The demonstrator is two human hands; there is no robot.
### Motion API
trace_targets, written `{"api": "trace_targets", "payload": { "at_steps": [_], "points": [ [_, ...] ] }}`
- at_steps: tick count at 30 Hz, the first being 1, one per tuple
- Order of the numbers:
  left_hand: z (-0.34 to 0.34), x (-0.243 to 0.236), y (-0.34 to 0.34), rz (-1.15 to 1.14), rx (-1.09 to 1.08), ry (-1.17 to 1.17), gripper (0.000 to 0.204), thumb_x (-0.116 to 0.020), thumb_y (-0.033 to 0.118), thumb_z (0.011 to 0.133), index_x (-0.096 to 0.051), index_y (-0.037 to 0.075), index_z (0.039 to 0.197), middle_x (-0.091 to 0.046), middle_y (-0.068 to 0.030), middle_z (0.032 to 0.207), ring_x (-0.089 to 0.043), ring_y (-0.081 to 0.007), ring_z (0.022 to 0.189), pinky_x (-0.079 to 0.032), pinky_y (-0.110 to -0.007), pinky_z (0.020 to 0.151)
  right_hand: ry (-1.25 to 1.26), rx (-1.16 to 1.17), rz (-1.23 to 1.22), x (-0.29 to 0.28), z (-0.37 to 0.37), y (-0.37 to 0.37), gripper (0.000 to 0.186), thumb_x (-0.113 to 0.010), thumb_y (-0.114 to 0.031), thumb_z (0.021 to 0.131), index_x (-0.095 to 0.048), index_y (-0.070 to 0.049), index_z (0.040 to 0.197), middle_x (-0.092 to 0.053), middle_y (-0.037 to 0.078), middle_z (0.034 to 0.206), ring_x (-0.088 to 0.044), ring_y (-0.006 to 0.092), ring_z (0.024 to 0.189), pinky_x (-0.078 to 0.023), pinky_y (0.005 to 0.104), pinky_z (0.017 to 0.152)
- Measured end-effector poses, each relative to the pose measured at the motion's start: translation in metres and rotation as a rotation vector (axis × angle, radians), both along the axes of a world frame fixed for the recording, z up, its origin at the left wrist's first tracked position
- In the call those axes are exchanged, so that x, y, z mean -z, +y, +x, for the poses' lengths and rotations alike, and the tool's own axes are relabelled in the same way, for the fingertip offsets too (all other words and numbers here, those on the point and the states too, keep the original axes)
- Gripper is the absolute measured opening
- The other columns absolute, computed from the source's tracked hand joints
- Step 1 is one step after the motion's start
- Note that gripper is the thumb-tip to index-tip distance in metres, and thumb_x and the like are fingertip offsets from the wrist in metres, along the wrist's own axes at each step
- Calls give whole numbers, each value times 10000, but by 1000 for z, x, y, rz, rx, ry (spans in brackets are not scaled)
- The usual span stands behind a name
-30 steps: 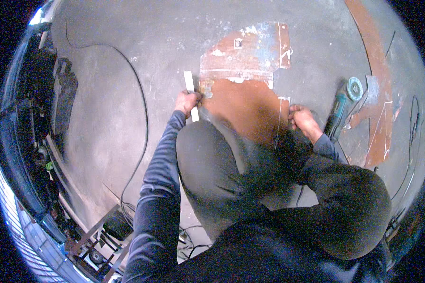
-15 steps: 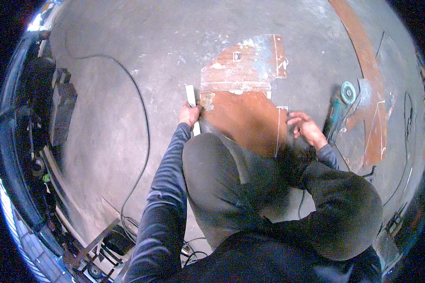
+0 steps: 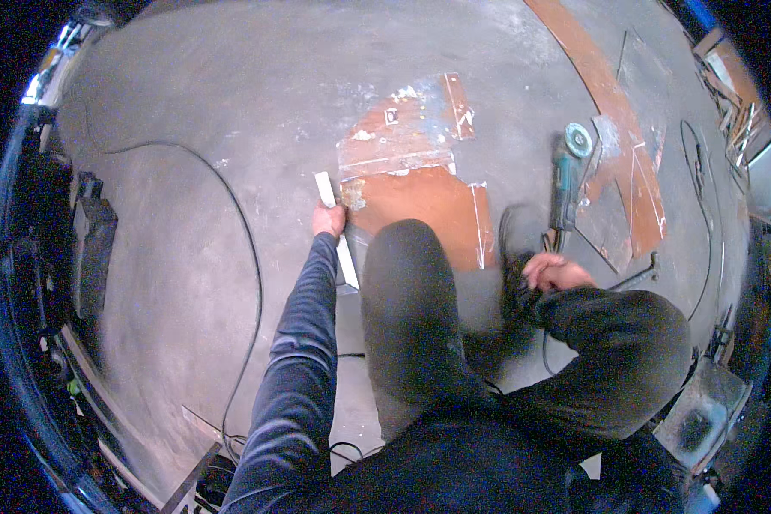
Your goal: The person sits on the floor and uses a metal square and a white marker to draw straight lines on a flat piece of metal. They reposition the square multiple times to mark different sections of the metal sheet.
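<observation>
My left hand [image 3: 329, 219] is closed around a long, narrow white strip with a straight edge [image 3: 347, 265], tilted over the concrete floor. Right beside it lies a rust-brown sheet-metal piece [image 3: 415, 206], worn and paint-stained, with pale lines marked on it. My right hand [image 3: 558, 272] is low beside my right knee and shoe, its fingers curled in; what they hold, if anything, is hidden. A teal angle grinder [image 3: 564, 184] with a pale disc lies just beyond that hand. My bent left knee covers the near part of the sheet.
Another rust-brown sheet [image 3: 630, 163] with marked lines stretches along the right. A hammer-like tool [image 3: 638, 276] lies by my right knee. A black cable [image 3: 247, 223] curves over the floor [image 3: 188, 283] at left. Dark machinery parts [image 3: 94, 248] line the left edge.
My right hand has come back from the sheet's right edge toward my knee, its fingers now curled instead of spread. The strip stays in my left hand. The whole view has shifted.
</observation>
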State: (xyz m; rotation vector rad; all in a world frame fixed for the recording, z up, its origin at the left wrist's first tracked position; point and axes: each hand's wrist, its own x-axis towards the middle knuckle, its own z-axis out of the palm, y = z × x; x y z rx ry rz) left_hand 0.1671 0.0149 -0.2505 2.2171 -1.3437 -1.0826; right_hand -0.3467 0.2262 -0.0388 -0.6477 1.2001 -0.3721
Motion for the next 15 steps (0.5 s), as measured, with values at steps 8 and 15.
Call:
{"api": "trace_targets", "payload": {
  "at_steps": [8,15],
  "points": [
    [-46,-73,21,-36,-51,54,438,-698,233,772,-667,-30,1119,-734,-233,969,-714,-353,923,-536,-421,851,902,-364,-532,75,51,36,365,-723,-227,866,-596,-49,1158,-631,164,1110,-668,342,977,-536,433,807],
    [-40,-90,20,89,25,-47,530,-710,249,758,-655,-6,1219,-743,-222,991,-724,-324,921,-547,-411,844,1270,-679,-786,102,73,1,496,-732,-210,807,-527,-90,1242,-591,150,1032,-689,358,760,-559,466,619]
  ]
}}
